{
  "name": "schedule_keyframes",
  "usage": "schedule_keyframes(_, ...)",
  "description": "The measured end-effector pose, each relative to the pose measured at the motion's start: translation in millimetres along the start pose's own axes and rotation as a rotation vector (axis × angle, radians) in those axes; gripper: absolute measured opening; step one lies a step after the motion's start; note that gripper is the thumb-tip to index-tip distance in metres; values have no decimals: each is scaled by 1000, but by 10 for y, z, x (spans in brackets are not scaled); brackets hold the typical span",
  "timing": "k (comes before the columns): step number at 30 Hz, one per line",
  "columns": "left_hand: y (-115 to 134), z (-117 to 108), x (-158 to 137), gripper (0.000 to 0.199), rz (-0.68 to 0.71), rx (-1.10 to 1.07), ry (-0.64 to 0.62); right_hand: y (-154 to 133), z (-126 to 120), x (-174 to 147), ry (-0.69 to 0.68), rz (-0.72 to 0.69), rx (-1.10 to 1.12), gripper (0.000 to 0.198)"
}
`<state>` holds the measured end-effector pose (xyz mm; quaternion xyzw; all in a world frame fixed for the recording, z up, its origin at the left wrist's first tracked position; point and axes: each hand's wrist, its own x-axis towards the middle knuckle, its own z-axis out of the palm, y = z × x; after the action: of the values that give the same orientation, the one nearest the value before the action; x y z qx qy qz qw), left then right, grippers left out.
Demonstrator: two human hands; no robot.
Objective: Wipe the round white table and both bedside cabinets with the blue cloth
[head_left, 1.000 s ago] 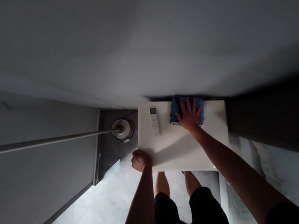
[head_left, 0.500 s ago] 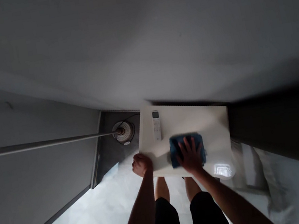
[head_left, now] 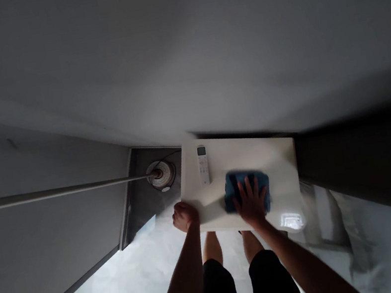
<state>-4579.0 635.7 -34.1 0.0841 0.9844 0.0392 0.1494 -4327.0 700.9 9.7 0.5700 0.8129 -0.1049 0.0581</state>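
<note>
My right hand (head_left: 251, 204) lies flat with fingers spread on a folded blue cloth (head_left: 231, 193), pressing it against the top of a small white table (head_left: 237, 154). At the table's left front edge, my left hand (head_left: 185, 215) is closed around the edge, its fingertips hidden. A white remote control (head_left: 203, 165) with a dark screen lies on the tabletop to the left of the cloth, apart from both hands.
Left of the table stands a round lamp or stand base (head_left: 162, 173) with a long pole (head_left: 74, 189) and a cable. A wall (head_left: 181, 68) rises behind the table. A bright reflection shows on the tabletop's right front corner. A dark panel (head_left: 369, 166) stands at right.
My right hand and the blue cloth have shifted slightly right and away from me, and the cloth has turned a little. My left hand stays at the table's edge.
</note>
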Motion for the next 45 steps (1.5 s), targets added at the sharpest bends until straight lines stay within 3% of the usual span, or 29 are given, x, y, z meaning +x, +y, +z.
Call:
schedule_keyframes(2, 8, -22, -7, 31, 2, -6, -5, -24, 240, -722, -75, -27, 23, 69)
schedule_keyframes(4, 11, -33, -8, 32, 2, -7, -6, -40, 409, -1174, -129, -55, 54, 67)
schedule_keyframes(7, 6, -30, -5, 31, -2, -1, -8, -78, 437, -1180, -131, -61, 48, 67)
schedule_keyframes(10, -6, -22, -1, 28, 3, 3, -8, -123, 223, -485, -73, -83, 49, 70)
schedule_keyframes(16, -19, 7, 10, 28, 2, -19, -1, -174, -379, 1500, 27, -21, 67, 79)
schedule_keyframes(19, -21, 16, 20, 29, 9, -50, 5, -189, -508, 1923, 26, -27, 96, 79)
schedule_keyframes(22, -49, -29, 8, 31, 18, -95, 36, -199, -450, 1597, 40, -15, 111, 78)
schedule_keyframes(26, -90, -179, -100, 33, 79, -164, 78, -203, -146, 346, 12, -98, 98, 73)
schedule_keyframes(29, 70, -304, -233, 37, 344, -262, 25, -219, 95, -535, -50, -79, 88, 67)
schedule_keyframes(32, 516, -420, -305, 47, 628, -303, -58, -279, 218, -949, -64, -69, 72, 65)
schedule_keyframes(35, 1048, -537, -240, 61, 691, -183, -129, -364, 248, -921, -47, -57, 65, 64)
schedule_keyframes(38, 1371, -647, -99, 64, 719, -55, -218, -438, 249, -653, -34, -40, 53, 65)
schedule_keyframes(42, 1416, -754, 90, 71, 763, -21, -289, -508, 187, -67, -33, -23, 29, 72)
schedule_keyframes(45, 1257, -829, 284, 74, 711, -187, -357, -548, 51, 550, -59, -19, -4, 77)
